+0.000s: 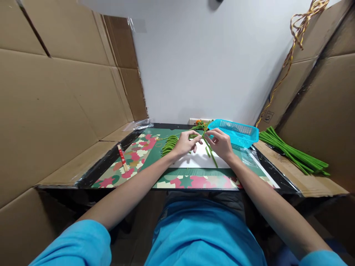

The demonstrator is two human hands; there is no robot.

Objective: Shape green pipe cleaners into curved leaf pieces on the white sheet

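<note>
Tabletop bearing blue basket; white wall behind basket, cardboard either side; left hand, right hand at basket's left, both pinching green stem.

left of the left hand lies the row of pieces; behind the right hand, the basket; farther right, the stems.

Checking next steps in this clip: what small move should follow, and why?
Perhaps secure the green stem with the right hand: the left hand seems to pinch it over the paper, and the right is close beside it, its grip unclear.
</note>
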